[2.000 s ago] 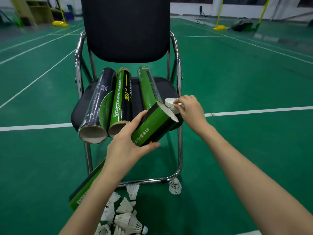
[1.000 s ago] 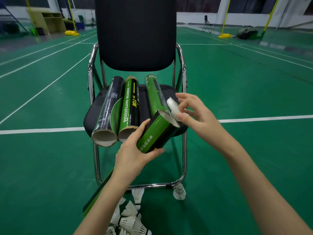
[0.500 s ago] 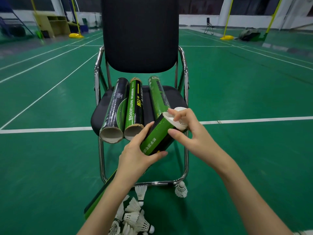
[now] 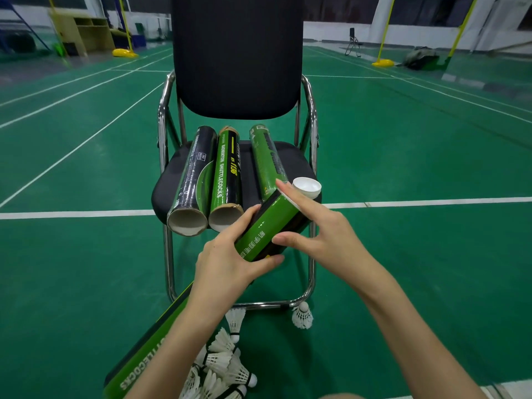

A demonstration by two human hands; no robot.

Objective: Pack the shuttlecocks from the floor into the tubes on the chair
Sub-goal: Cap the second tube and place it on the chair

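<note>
1. Where the frame meets the person's forearms at its lower edge, a cluster of white shuttlecocks [image 4: 221, 367] lies on the green court floor [image 4: 72, 269], below and between both arms and well apart from either hand.
2. One separate shuttlecock [image 4: 301, 316] rests on the floor, touching or just beside the chair's right front base rail.
3. A long green tube [image 4: 146, 349] runs from the lower left edge up under the left forearm into the left hand [image 4: 227, 263].
4. The left hand is closed around the upper section of this tube, thumb on the near side, fingers wrapped over the far side.
5. The right hand [image 4: 322, 237] is spread wide. Its thumb lies against the tube's side just beside the left-hand grip, and its index finger reaches across the tube's upper end. It grips nothing.
6. A white cap [image 4: 307, 187] sits past the right index fingertip, its hollow side facing up. Whether it rests on the seat or on the tube end cannot be told.
7. Three further tubes lie lengthwise on the black seat of the chair [image 4: 236, 64]:
   - a black tube [image 4: 194, 180] at the left, near end open;
   - a green-and-black tube [image 4: 227, 177] touching it, near end open;
   - a green tube [image 4: 267, 159] at the right, near end hidden behind the held tube.
8. Beyond the chair, white court lines and yellow net posts [image 4: 384, 38] stand on the floor.
</note>
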